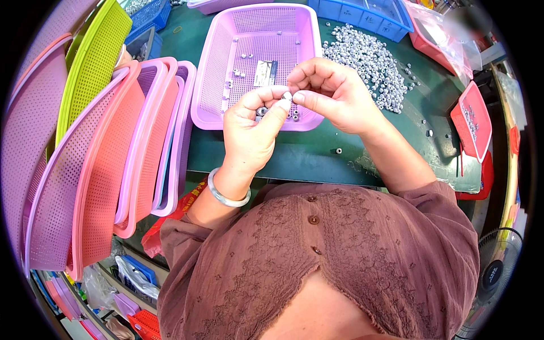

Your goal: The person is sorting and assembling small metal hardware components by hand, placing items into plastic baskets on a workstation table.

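Note:
Over the near side of a purple perforated basket (199, 107), my two hands meet. Between thumb and fingers my left hand (249, 127) pinches a small silvery metal part (287, 96), nut-like in shape. More such parts show in the curl of that hand, though some may lie in the basket below. My right hand (340, 96) has its thumb and fingertips drawn together right beside the pinched part; whether it grips anything is hidden. Several loose metal parts and a small printed card (265, 73) lie on the basket's bottom.
A big heap of similar metal parts (368, 65) spreads over the green table (272, 158) on the right. Blue bins (362, 20) stand behind it. A red tray (473, 122) sits at the right edge. Stacked colourful baskets (107, 164) crowd the left. A fan (493, 275) is at lower right.

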### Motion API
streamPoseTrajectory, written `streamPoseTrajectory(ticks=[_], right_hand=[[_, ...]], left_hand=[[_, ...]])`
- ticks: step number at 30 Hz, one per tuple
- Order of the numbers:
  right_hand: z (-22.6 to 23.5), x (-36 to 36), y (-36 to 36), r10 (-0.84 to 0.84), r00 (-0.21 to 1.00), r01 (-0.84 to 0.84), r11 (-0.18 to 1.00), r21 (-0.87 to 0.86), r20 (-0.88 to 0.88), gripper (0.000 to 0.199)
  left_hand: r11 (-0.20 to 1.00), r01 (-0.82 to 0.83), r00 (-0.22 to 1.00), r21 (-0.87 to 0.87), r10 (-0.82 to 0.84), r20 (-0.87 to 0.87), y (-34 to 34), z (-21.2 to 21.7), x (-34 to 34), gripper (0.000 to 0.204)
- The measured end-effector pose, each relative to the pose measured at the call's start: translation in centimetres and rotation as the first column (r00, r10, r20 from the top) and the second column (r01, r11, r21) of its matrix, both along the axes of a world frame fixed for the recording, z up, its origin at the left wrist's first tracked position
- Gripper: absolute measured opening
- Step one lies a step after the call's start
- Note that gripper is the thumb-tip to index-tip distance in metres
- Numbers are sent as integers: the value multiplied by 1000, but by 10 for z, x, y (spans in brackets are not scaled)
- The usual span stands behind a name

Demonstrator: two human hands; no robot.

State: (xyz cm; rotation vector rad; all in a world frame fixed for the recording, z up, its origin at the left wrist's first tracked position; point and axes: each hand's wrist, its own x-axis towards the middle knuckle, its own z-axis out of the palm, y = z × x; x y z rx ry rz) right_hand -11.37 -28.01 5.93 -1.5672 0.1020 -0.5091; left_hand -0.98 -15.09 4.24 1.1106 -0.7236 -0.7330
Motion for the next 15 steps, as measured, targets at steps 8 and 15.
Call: streamPoseTrajectory(ticks=[8, 15], right_hand=[[2, 0, 0, 29, 998, -23, 994, 103, -52, 16], [3, 0, 0, 0, 997, 3, 999, 34, -71, 14]], left_hand=[[1000, 7, 999, 23, -5, -46, 0, 0, 1, 16], [999, 40, 980, 23, -35, -194, -1, 0, 3, 16]])
